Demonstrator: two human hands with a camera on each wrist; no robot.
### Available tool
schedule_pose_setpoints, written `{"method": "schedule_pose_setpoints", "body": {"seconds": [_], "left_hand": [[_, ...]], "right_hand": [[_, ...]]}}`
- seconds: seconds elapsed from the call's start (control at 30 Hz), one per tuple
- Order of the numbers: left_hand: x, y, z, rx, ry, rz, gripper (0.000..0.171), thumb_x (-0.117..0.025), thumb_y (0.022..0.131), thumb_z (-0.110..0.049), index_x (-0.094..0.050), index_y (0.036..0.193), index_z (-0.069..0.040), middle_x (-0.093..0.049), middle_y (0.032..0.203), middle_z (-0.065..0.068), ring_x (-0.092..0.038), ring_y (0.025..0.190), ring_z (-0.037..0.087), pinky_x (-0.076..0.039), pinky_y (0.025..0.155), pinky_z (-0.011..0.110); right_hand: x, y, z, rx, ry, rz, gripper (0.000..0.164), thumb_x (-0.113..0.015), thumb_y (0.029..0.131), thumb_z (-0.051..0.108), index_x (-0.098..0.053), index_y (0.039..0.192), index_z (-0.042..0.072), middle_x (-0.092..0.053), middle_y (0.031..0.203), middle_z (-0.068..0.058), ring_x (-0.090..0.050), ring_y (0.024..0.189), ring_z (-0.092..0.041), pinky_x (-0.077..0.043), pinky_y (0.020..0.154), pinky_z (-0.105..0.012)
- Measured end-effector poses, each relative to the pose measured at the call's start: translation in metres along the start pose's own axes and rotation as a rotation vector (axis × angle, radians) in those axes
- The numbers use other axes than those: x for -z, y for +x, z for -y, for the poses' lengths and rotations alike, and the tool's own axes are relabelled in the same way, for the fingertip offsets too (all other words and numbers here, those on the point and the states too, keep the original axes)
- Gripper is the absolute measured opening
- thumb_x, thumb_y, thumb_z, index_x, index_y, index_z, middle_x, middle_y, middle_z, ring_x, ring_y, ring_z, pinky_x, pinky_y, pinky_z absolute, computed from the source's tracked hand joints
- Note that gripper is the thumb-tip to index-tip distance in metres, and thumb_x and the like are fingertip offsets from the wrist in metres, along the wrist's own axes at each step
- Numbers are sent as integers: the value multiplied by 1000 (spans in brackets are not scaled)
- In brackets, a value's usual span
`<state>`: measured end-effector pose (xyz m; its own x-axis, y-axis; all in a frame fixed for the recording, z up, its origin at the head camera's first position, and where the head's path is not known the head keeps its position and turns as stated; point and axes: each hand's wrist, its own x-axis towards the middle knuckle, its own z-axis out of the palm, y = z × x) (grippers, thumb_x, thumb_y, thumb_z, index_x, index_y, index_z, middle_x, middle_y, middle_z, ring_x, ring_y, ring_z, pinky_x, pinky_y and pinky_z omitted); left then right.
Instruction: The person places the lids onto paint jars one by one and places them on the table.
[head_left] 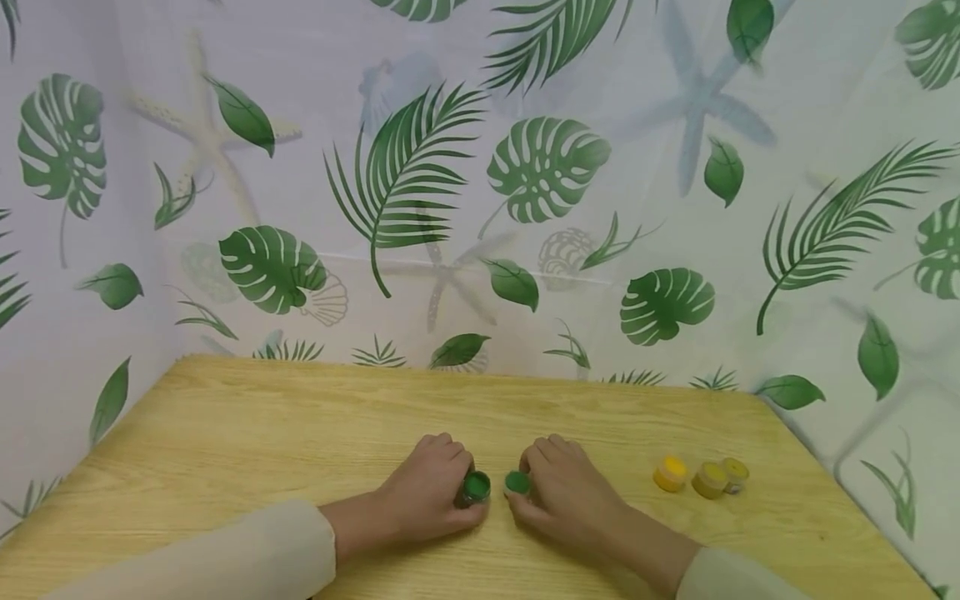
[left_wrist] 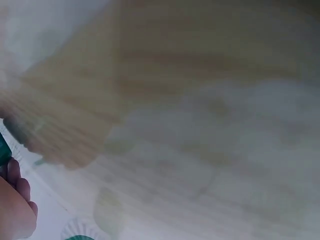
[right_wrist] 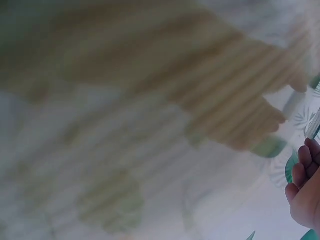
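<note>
On the wooden table (head_left: 262, 433) my left hand (head_left: 431, 492) curls round a small green paint pot (head_left: 475, 487), its open top showing green. Just to its right my right hand (head_left: 558, 487) pinches a small green lid (head_left: 517, 482). Pot and lid are a little apart. Both wrist views are heavily blurred; the left wrist view shows only curled fingers (left_wrist: 15, 200) and a sliver of green (left_wrist: 4, 150), and the right wrist view shows curled fingers (right_wrist: 305, 195) at the edge.
Three small yellow paint pots (head_left: 670, 473) (head_left: 709, 479) (head_left: 735, 473) stand in a row to the right of my right hand. A leaf-patterned curtain (head_left: 480, 208) walls the table at the back and both sides.
</note>
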<state>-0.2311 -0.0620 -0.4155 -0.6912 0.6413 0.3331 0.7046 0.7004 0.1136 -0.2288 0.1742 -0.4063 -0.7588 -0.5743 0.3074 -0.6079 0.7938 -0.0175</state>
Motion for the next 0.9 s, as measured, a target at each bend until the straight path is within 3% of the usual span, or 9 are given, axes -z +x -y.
{"method": "schedule_pose_setpoints", "body": {"seconds": [0.27,0.73,0.9], "left_hand": [[-2,7,-6,-4,11,-32,31,-67,85,-44,-62,89,-14,-53,78,-10,-41,74,8,-38,75,26],[-5,12,-3,-13,15,-41,32,-67,83,-44,-62,89,-13,-53,78,-9,-41,75,8,-39,77,28],[-7,14,-4,-28,24,-51,31,-68,83,-45,-61,85,-15,-53,75,-9,-40,72,8,-37,74,26]], "right_hand": [[-5,9,1,58,-89,-41,21,-66,82,34,-55,88,17,-44,80,9,-37,75,-10,-36,75,-29],[-4,13,-3,113,12,-185,22,-67,80,33,-57,88,16,-49,82,7,-40,78,-10,-38,77,-31],[-7,16,-3,201,89,-253,19,-67,79,29,-57,89,16,-49,82,6,-41,79,-9,-38,78,-32]]}}
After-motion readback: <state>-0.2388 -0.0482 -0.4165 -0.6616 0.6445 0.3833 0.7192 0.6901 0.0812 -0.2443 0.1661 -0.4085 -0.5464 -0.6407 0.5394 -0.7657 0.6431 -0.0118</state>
